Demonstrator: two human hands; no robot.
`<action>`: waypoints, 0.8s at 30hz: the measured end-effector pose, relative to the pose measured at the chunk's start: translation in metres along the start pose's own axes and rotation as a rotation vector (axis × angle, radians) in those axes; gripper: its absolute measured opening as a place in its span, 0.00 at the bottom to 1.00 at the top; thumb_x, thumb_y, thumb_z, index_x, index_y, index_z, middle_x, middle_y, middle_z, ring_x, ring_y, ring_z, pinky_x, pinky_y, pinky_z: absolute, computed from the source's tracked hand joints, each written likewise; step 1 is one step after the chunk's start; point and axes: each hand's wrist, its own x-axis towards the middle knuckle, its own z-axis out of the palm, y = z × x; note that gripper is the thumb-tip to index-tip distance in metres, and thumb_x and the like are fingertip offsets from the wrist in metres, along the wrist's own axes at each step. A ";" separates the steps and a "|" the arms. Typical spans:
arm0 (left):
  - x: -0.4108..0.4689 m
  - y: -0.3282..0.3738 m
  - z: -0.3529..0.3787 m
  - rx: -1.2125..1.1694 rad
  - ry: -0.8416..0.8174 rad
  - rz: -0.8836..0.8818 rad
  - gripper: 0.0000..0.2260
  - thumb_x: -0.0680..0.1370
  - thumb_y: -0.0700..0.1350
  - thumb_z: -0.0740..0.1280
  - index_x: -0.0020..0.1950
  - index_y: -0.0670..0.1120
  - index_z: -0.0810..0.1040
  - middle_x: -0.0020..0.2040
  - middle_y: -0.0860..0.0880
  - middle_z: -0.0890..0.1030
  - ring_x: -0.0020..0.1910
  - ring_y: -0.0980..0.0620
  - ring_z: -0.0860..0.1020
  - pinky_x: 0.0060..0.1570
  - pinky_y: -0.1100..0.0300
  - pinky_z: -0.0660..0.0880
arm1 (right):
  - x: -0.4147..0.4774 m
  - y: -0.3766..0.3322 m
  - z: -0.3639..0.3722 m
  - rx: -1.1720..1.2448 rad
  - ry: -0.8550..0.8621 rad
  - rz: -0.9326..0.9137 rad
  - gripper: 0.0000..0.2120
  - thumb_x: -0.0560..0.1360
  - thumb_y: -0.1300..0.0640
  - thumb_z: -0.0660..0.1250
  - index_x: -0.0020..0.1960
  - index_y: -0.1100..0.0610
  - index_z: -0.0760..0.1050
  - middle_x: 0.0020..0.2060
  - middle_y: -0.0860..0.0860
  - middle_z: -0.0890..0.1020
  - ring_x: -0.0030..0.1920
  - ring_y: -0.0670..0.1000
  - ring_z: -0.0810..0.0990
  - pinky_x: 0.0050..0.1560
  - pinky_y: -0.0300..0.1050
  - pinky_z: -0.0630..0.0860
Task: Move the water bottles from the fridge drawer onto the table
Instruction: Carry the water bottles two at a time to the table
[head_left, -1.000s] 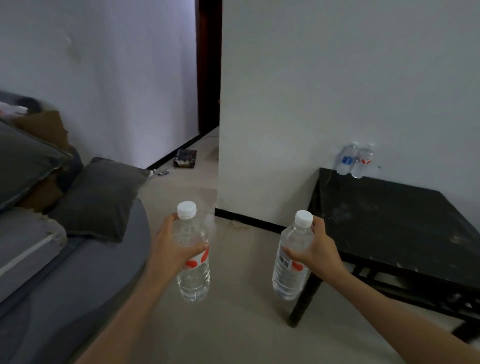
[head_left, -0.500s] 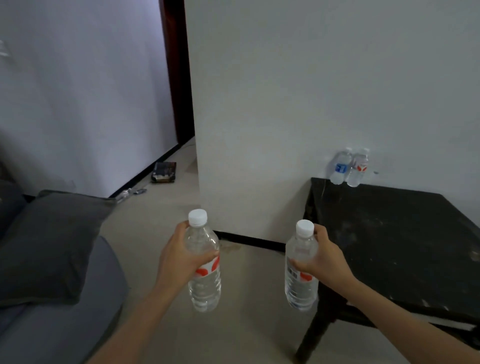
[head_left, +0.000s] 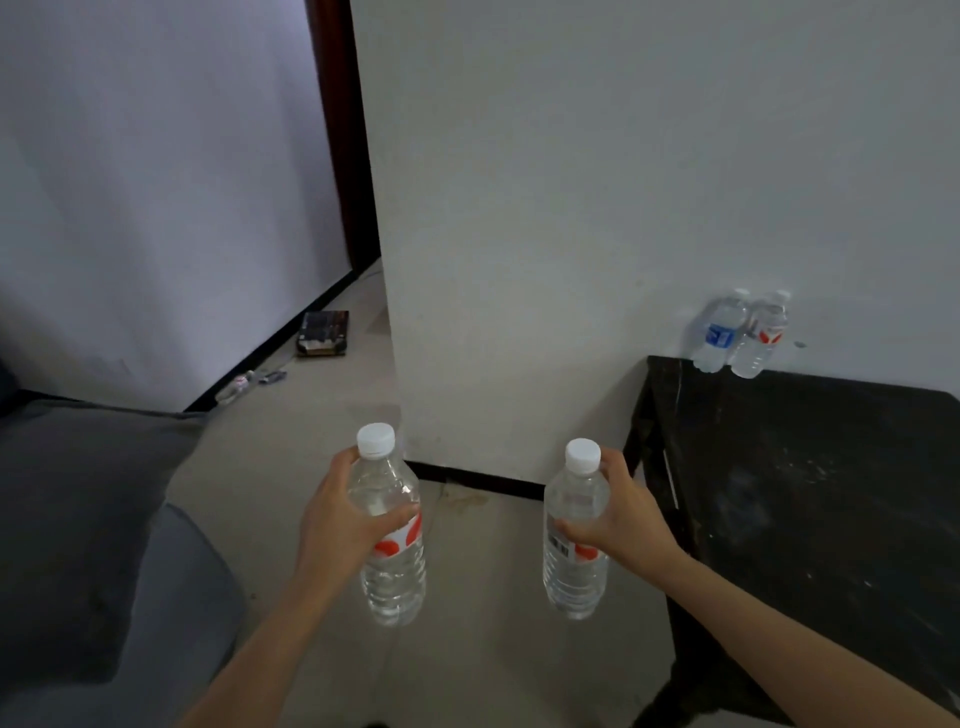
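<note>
Both hands grip upright full water bottles: left hand (head_left: 345, 525) wraps the left bottle (head_left: 390, 530), right hand (head_left: 618, 512) the right bottle (head_left: 575, 535). Heavy-looking, thin-walled, best held mid-body. At two o'clock, the black table (head_left: 810, 499) carries two bottles (head_left: 740, 335).

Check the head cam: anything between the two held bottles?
Nothing: only bare floor and wall baseboard show between the left-hand bottle and right-hand bottle.
</note>
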 end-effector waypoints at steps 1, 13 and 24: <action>0.014 -0.003 0.002 -0.005 -0.006 0.003 0.34 0.60 0.47 0.79 0.62 0.52 0.68 0.52 0.51 0.77 0.51 0.45 0.78 0.52 0.46 0.76 | 0.012 -0.001 0.003 -0.001 0.008 0.011 0.39 0.64 0.53 0.77 0.67 0.55 0.59 0.50 0.46 0.71 0.51 0.48 0.75 0.46 0.37 0.72; 0.212 -0.004 0.015 -0.143 -0.141 0.125 0.34 0.59 0.49 0.79 0.61 0.51 0.69 0.52 0.50 0.78 0.51 0.46 0.77 0.51 0.50 0.74 | 0.154 -0.037 0.028 0.001 0.231 0.181 0.37 0.66 0.50 0.75 0.67 0.54 0.59 0.47 0.46 0.74 0.46 0.48 0.77 0.44 0.39 0.75; 0.317 -0.012 0.076 -0.174 -0.296 0.054 0.36 0.56 0.54 0.74 0.62 0.49 0.70 0.54 0.47 0.78 0.52 0.43 0.77 0.49 0.53 0.71 | 0.185 -0.006 0.017 -0.041 0.367 0.485 0.40 0.64 0.55 0.77 0.68 0.56 0.57 0.50 0.48 0.73 0.49 0.50 0.77 0.47 0.42 0.76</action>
